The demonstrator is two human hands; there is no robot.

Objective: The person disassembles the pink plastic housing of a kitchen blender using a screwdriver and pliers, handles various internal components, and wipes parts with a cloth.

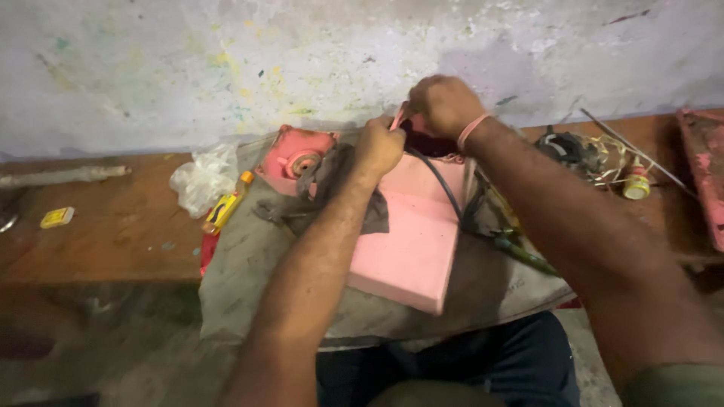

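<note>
Both hands (415, 124) pinch a pink strip (397, 117) over cloth-covered wooden bench (113, 234), stained wall (226, 60) behind

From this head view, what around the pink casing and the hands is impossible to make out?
- Head view: what the left hand and right hand pinch; the fingers cover all but a pink tip.
- The pink casing far end, behind both hands.
- The black cable upper end, lost under the right hand.
- The red panel, cut by the right edge.
- The wire tangle, too blurred to sort.
</note>
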